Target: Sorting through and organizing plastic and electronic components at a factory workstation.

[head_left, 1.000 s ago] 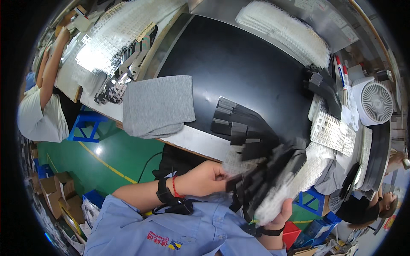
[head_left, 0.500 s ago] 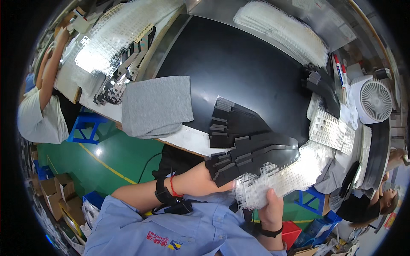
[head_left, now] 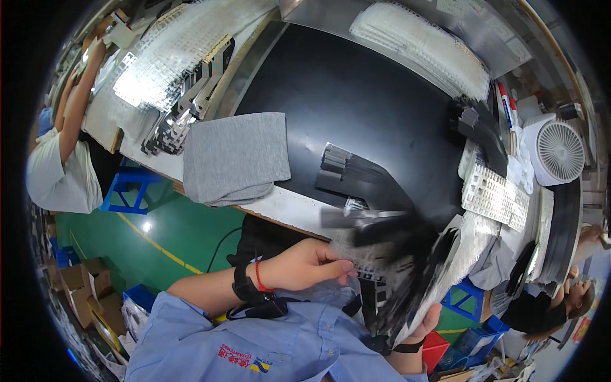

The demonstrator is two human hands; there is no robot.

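Observation:
My left hand (head_left: 309, 266) is closed at the near edge of the table, thumb and fingertips pressed together. Its fingertips meet the blurred edge of thin sheets; what lies between them I cannot make out. Lower right, my right hand (head_left: 428, 321) grips a bundle of translucent perforated plastic sheets (head_left: 455, 264), tilted up on edge. Thin black angled strips (head_left: 388, 239), smeared by motion, fan out between the two hands. Just beyond them, a stack of black strips (head_left: 363, 175) lies on the black mat (head_left: 356, 83).
A folded grey cloth (head_left: 235, 156) lies at the left table edge. Perforated sheets (head_left: 420, 44) are piled at the back. Right of the mat stand more black strips (head_left: 480, 130), a white tray (head_left: 493, 194) and a white fan (head_left: 559, 149). A co-worker (head_left: 67, 165) is at far left.
My left hand has come out from under the black strips, its fingers now visible. My right hand has moved right and down, tipping the perforated sheets upright. The strips have shifted and blurred.

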